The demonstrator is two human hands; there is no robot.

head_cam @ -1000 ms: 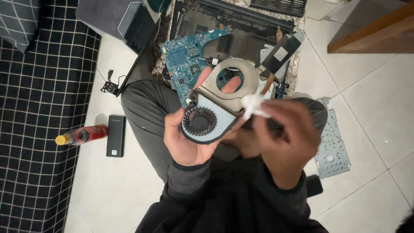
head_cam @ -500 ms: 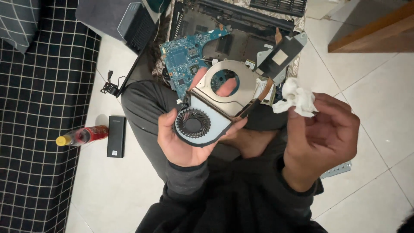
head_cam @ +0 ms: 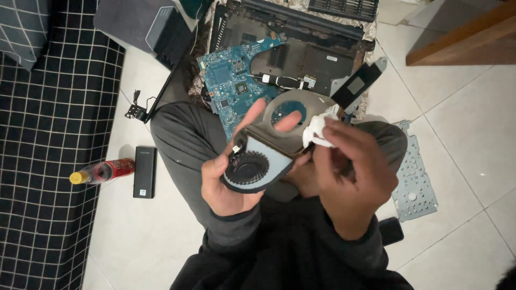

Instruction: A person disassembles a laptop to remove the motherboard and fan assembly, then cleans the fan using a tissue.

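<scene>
My left hand (head_cam: 228,182) grips a laptop cooling fan (head_cam: 252,169), a round black impeller in a light housing with a metal cover plate (head_cam: 293,115) that has a round hole. My right hand (head_cam: 352,177) pinches a crumpled white tissue (head_cam: 318,129) and presses it against the right edge of the cover plate. Both hands hover above my lap, over grey trousers (head_cam: 183,134).
A blue circuit board (head_cam: 228,80) and an opened black laptop base (head_cam: 306,48) lie on the floor ahead. A perforated metal plate (head_cam: 414,180) sits right. A black power bank (head_cam: 145,172) and red bottle (head_cam: 105,172) lie left, beside a black checked mattress (head_cam: 43,161).
My right hand pulled the tissue away to the right half a second ago, then brought it back onto the fan's cover plate. The left hand keeps its hold, the fan tilted slightly.
</scene>
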